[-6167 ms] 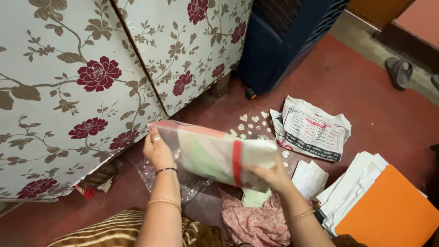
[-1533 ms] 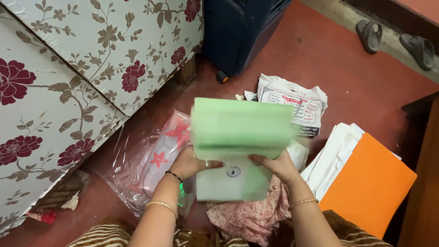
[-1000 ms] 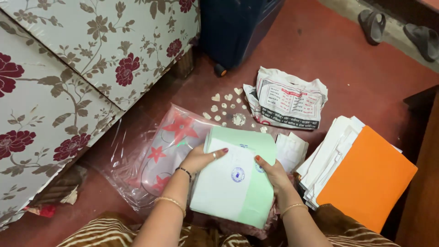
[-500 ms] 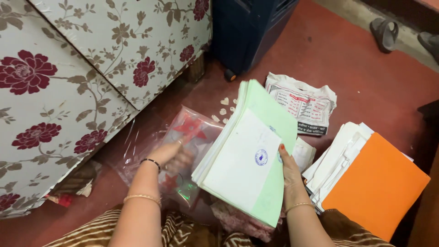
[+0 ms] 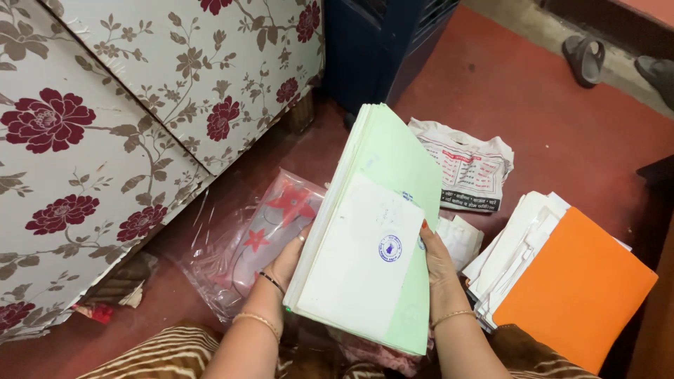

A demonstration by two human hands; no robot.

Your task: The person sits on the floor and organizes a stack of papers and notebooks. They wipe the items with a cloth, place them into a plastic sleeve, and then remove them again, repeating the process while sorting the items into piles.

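Two hands are holding a stack of pale green papers upright over the red floor.

Both hands are closing on the stack of pale green papers (image 5: 372, 231), the left hand (image 5: 291, 256) curling around its left edge and the right hand (image 5: 437, 261) gripping the right edge, with a white sheet bearing a round blue stamp (image 5: 390, 248) facing up. Half a second ago the left hand was reaching down toward the clear plastic bag (image 5: 249, 242) with red stars; now it is back on the stack, which is standing steeper and higher, just above that bag. That is suggesting the sorting is staying with the papers rather than the bag. Near the right hand, an orange folder (image 5: 576, 288) is lying on white sheets, and a crumpled printed bag (image 5: 467, 172) is resting beyond, beside the floral covered cabinet (image 5: 140, 126).
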